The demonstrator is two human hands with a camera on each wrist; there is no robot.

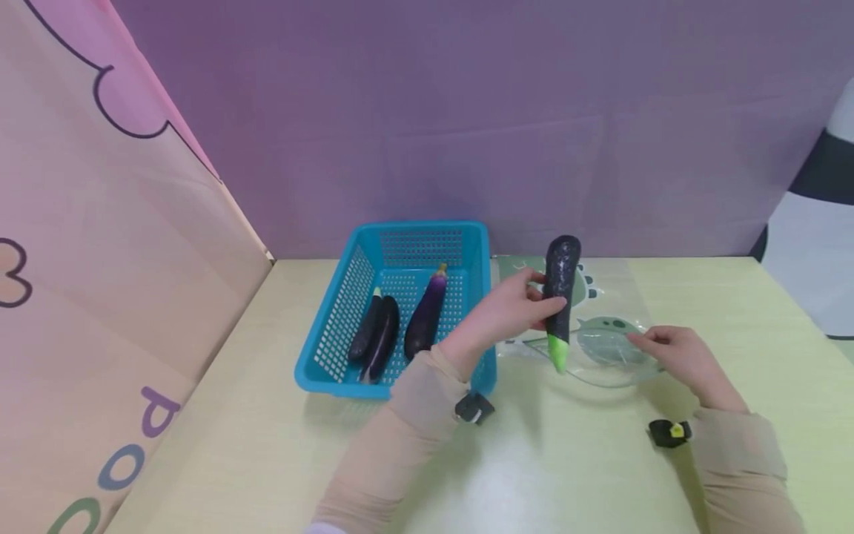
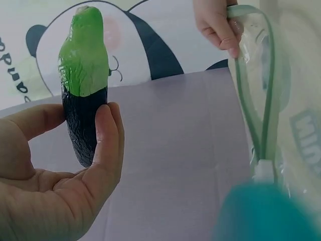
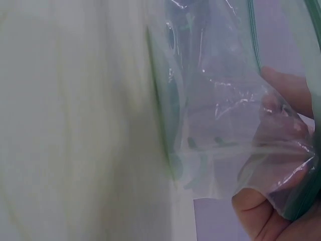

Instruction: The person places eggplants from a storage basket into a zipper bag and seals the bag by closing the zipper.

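Note:
My left hand (image 1: 510, 305) grips a dark eggplant (image 1: 562, 276) between thumb and fingers, above the table. Its bright green stem end points down toward me. In the left wrist view the eggplant (image 2: 83, 70) shows wrinkled green over a dark body. On the right, my right hand (image 1: 683, 360) pinches the rim of a clear plastic zip bag (image 1: 617, 374). The bag's green-edged mouth (image 2: 268, 100) gapes apart in the left wrist view. Through the clear film, parts of the right hand's fingers (image 3: 276, 135) show in the right wrist view. The eggplant is outside the bag, just left of its mouth.
A blue perforated basket (image 1: 307, 363) stands left of the bag. Inside it lie a purple-topped eggplant (image 1: 425, 315) and two slimmer dark ones, including a glossy eggplant (image 1: 383, 337). A purple backdrop (image 1: 434, 133) rises behind the table (image 1: 233, 445), and a printed sheet (image 1: 100, 259) stands at left.

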